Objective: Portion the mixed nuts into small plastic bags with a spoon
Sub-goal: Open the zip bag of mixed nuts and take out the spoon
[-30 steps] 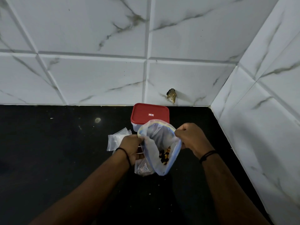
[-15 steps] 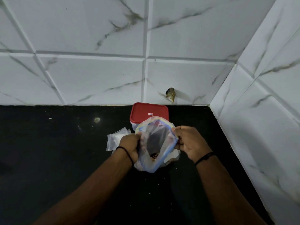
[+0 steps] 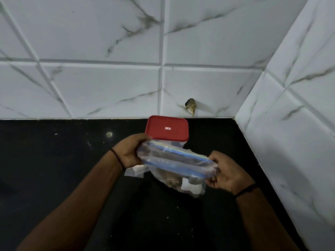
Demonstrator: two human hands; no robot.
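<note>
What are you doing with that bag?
A person is holding a clear zip bag with both hands over a black counter. The left hand grips one end of the bag's top and the right hand pinches the other end, pulling it out flat. Some nuts sit at the bottom. Behind it stands a box with a red lid, lid on. Small empty bags lie under the left hand. No spoon is in sight.

Nothing legible anywhere. Only a small white-and-red rectangular label (image 3: pixel 167 128) at the centre of the red plastic container lid (image 3: pixel 166 129), too small and blurred to read.
</note>
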